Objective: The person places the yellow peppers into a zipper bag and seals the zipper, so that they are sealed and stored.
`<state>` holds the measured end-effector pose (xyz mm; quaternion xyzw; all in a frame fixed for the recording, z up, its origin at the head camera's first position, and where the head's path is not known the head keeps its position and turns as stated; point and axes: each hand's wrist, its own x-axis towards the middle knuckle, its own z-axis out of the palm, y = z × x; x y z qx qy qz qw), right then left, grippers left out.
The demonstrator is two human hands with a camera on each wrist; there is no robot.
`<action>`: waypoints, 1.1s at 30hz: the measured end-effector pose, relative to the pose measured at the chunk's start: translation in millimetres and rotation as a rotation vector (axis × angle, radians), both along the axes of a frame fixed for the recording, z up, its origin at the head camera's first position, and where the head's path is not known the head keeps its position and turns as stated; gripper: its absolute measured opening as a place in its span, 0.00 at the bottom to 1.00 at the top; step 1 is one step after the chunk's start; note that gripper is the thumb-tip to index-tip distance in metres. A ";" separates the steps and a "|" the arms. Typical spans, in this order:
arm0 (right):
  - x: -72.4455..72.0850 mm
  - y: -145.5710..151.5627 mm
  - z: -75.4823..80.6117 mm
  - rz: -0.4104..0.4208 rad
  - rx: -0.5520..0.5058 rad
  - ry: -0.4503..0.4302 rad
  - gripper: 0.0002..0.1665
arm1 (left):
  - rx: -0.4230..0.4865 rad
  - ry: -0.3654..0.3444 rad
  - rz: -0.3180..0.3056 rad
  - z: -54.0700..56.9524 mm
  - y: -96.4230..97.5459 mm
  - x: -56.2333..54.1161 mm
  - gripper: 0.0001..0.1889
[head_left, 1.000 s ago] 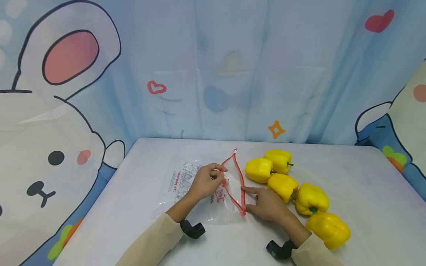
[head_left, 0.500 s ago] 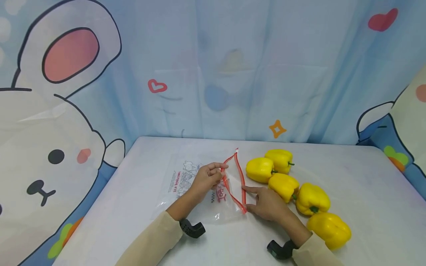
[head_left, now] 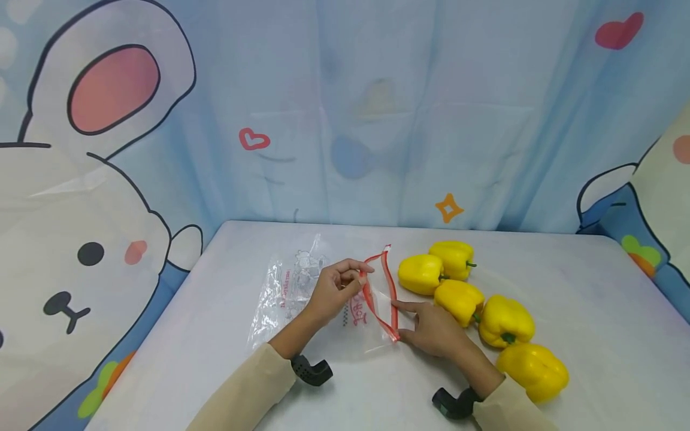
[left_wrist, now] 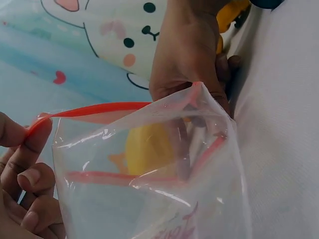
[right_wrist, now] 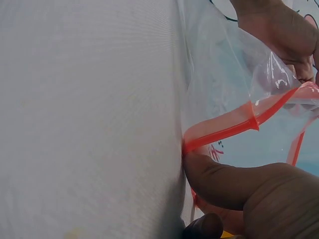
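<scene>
A clear plastic zip bag [head_left: 350,335] with red zip strips and printed drawings lies on the table, its mouth spread apart towards the right. My left hand [head_left: 336,287] pinches the upper red strip between thumb and fingers, seen close in the left wrist view, where the left fingers [left_wrist: 37,132] grip it. At the mouth's other strip is my right hand [head_left: 433,329], its thumb and index finger holding that edge against the table. In the right wrist view the right thumb [right_wrist: 219,179] sits at the corner of the red strip. Nothing is visible inside the bag.
Several yellow bell peppers [head_left: 507,321] lie to the right of the bag, the nearest close behind my right hand. A white cloth [head_left: 604,311] covers the table. Behind it hangs a blue cartoon curtain [head_left: 377,149]. A black wrist camera [head_left: 312,371] sits on my left wrist.
The bag's left end has risen and crinkled, and its mouth has shifted slightly to the right. Both hands keep their places on the strips. The peppers have not moved.
</scene>
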<state>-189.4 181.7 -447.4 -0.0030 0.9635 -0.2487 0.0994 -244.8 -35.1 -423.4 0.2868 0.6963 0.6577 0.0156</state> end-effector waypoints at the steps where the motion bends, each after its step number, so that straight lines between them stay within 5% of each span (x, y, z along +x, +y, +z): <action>1: -0.1 -0.3 0.5 -0.002 0.002 0.000 0.38 | -0.006 0.024 0.002 0.1 -0.1 0.0 0.11; 4: -0.3 -0.8 1.6 0.002 0.009 0.004 0.39 | -0.069 0.036 0.037 0.2 -0.7 -1.1 0.12; 11: 0.3 0.2 1.5 0.016 0.015 0.026 0.39 | -0.255 -0.190 0.162 -4.4 -4.5 -9.8 0.15; 20: 1.3 -0.1 1.3 -0.004 0.004 0.009 0.38 | -0.198 -0.328 0.100 -1.9 -8.2 -10.6 0.19; 28: 1.4 -1.9 2.6 0.006 0.011 0.006 0.39 | -0.225 -0.302 0.133 7.1 -4.6 -2.1 0.17; 33: 3.7 -1.3 5.6 0.019 -0.005 -0.015 0.38 | -0.237 -0.287 0.123 -5.5 -1.3 -7.5 0.17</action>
